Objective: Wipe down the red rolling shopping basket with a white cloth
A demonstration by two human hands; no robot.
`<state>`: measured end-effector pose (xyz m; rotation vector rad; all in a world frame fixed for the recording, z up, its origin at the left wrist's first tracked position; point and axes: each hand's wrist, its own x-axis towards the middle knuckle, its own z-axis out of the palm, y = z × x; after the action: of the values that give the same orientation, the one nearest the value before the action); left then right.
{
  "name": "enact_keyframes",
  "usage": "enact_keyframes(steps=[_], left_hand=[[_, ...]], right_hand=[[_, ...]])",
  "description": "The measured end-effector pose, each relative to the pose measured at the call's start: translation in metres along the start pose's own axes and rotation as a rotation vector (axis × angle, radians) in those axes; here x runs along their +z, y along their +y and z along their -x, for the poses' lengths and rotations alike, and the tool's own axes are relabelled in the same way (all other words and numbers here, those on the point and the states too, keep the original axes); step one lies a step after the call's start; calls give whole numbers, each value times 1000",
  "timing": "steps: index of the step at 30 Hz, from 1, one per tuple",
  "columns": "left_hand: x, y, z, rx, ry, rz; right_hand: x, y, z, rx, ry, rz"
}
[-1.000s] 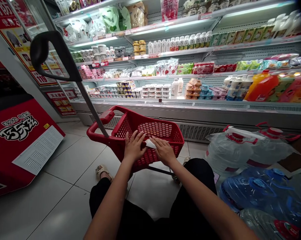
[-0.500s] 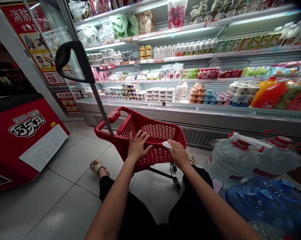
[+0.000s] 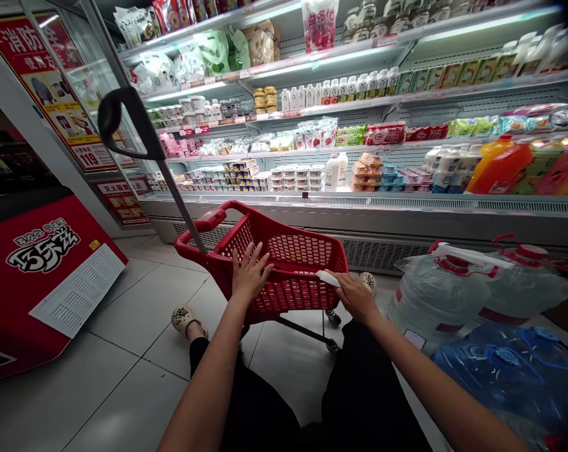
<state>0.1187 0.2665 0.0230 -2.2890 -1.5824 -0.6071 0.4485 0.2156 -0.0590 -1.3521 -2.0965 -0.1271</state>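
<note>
A red plastic shopping cart [image 3: 293, 295] with perforated sides stands between my legs, its long grey pull handle [image 3: 179, 196] rising to the upper left. My left hand [image 3: 251, 274] lies on the cart's near rim towards the handle end, fingers spread. Near the other end of that rim, my right hand [image 3: 357, 295] has its fingers closed on a white wipe [image 3: 328, 278], which touches the rim. I cannot tell whether it is paper or cloth. Part of the cart's inside shows above the near wall.
Beyond the cart runs an open refrigerated display shelf [image 3: 274, 199] stocked with dairy and drinks. Large clear water jugs [image 3: 442, 292] and blue water jugs [image 3: 505, 364] stand at right, beside a phone [image 3: 415, 339] on the floor. A red freezer [image 3: 48, 276] is at left.
My right hand has slid the wipe a little to the right along the rim. My left hand stays spread on the rim. The view has tilted slightly.
</note>
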Motion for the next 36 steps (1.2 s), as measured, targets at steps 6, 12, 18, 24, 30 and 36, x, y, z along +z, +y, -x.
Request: enact_keyframes(steps=[6,12,18,24,30,36], left_hand=[[32,66,14,-154,7,70],[30,69,23,-146,-26,135],[23,47,22,-110,-35,155],[26,54,20,-100,-27,193],[27,53,22,-81,14,205],[26,29,21,-83,-18,261]], right_hand=[[26,-70,-17,-66,73,79],[22,-82,-13,-205,33,76],[-1,-20,26,-174,29,78],[3,-19,17,-63,47,52],[19,-62,-17,-73,10,-41],[6,-41,0,-17,-12,-52]])
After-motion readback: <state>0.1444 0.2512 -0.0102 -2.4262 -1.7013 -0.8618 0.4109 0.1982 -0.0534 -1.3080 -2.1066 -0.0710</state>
